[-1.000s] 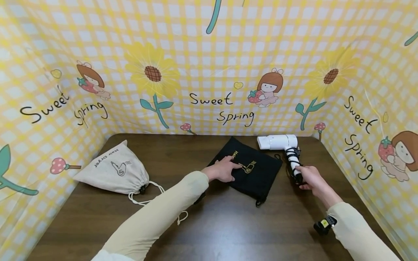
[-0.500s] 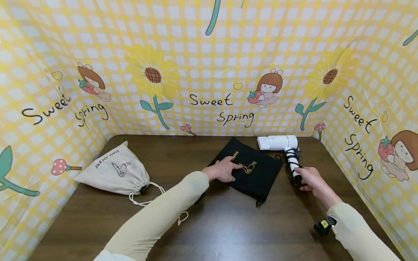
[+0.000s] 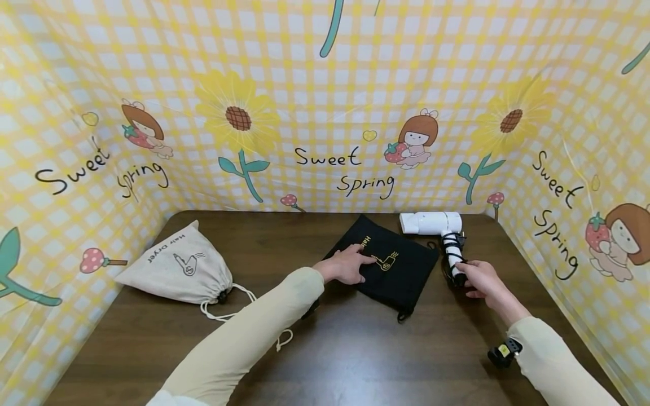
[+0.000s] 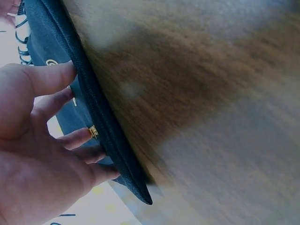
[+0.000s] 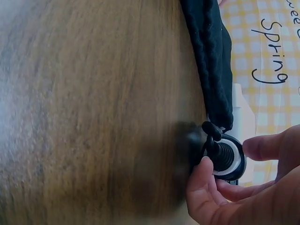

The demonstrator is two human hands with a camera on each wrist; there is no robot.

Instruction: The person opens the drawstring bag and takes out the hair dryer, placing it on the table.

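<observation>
A black drawstring pouch (image 3: 406, 276) with yellow hair-dryer print lies flat on the table. My left hand (image 3: 347, 264) rests on its left part, fingers spread over the cloth; in the left wrist view the hand (image 4: 51, 136) touches the pouch (image 4: 101, 112) with its fingertips. To the right lies a white hair dryer (image 3: 431, 223), nozzle pointing left, its black cord wound round the handle. My right hand (image 3: 482, 279) grips the handle's lower end. In the right wrist view, thumb and fingers of that hand (image 5: 253, 187) hold the handle end (image 5: 229, 161) where the cord comes out.
A beige drawstring bag (image 3: 178, 262) printed "Hair Dryer" lies at the left, its white cords (image 3: 223, 316) running under my left forearm. The brown wooden table (image 3: 325, 349) is enclosed at the back and sides by a yellow checked cloth (image 3: 325, 101).
</observation>
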